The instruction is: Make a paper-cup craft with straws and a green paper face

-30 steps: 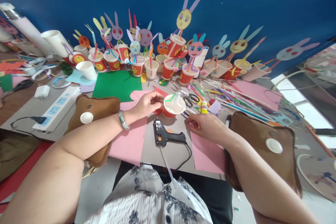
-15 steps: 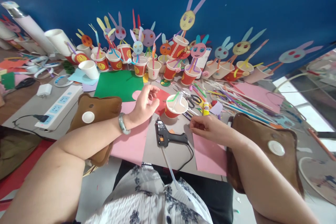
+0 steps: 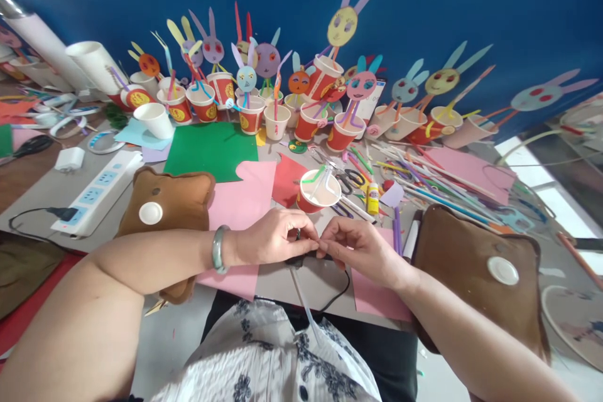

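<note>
Holding left hand (image 3: 277, 236) and right hand (image 3: 362, 250) fingertip to fingertip over the glue gun (image 3: 296, 261), pinching thumbs and forefingers together, seemingly for finer control; tbh not seeing enough to tell if clamping anything tiny. Having the paper cup (image 3: 309, 202) standing just beyond, probably for easy reach and propping the straws (image 3: 321, 173) inside.
</note>
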`<state>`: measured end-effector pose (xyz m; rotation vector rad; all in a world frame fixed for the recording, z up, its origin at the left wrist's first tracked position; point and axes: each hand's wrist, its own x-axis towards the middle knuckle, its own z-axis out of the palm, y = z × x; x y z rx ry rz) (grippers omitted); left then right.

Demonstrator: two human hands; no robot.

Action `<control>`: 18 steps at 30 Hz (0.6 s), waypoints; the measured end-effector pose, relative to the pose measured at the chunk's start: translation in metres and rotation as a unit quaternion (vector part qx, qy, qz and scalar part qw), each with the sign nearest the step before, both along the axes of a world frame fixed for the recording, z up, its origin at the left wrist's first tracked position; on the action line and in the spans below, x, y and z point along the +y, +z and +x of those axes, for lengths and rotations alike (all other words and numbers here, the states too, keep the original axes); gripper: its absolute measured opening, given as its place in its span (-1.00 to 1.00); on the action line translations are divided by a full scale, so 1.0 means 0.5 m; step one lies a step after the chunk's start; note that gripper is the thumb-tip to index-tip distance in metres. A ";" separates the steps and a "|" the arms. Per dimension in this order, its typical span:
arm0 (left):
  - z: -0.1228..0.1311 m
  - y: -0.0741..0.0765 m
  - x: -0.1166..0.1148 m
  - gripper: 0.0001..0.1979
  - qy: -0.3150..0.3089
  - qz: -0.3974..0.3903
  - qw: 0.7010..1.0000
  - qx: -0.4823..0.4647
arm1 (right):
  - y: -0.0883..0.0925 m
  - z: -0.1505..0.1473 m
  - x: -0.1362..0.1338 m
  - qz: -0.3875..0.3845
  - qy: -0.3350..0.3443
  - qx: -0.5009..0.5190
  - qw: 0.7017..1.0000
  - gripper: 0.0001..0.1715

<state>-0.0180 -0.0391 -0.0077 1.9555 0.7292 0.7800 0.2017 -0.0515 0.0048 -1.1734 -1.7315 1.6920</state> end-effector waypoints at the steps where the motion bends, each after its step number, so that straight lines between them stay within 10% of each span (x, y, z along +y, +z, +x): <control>1: -0.001 0.001 0.001 -0.91 0.000 -0.005 1.000 -0.002 | -0.001 0.000 0.001 0.002 -0.002 -0.001 1.000 -0.59; 8: -0.013 0.022 0.015 -0.94 0.032 -0.054 0.997 -0.042 | -0.001 0.009 0.004 0.155 0.042 -0.099 0.982 -0.61; 14: -0.039 0.049 0.067 -0.85 0.194 -0.055 0.962 -0.185 | -0.013 0.012 -0.004 0.455 0.167 -0.274 0.830 -0.80; 18: -0.042 0.041 0.085 -0.78 0.217 -0.148 0.939 -0.223 | -0.023 0.006 -0.008 0.469 0.195 -0.302 0.807 -0.71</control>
